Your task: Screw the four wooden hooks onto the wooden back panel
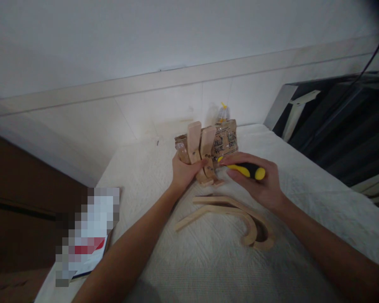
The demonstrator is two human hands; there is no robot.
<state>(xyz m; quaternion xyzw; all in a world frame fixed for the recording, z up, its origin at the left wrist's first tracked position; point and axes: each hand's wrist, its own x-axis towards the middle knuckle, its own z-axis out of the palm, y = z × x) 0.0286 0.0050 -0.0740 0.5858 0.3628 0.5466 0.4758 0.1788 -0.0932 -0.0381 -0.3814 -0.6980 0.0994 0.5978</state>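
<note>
My left hand [183,170] is wrapped around two upright wooden slats [199,149] standing on a white textured bedspread [208,261]. My right hand [255,181] grips a yellow and black screwdriver [246,170], whose tip points left at the base of the slats. Two curved wooden pieces [236,216] lie flat just in front of both hands.
Behind the slats stands a brown cardboard packet [224,141] with a small clear bottle [223,112] behind it. A booklet [88,248] lies at the bed's left edge. A pale wall runs behind; a dark frame [334,126] is at the right.
</note>
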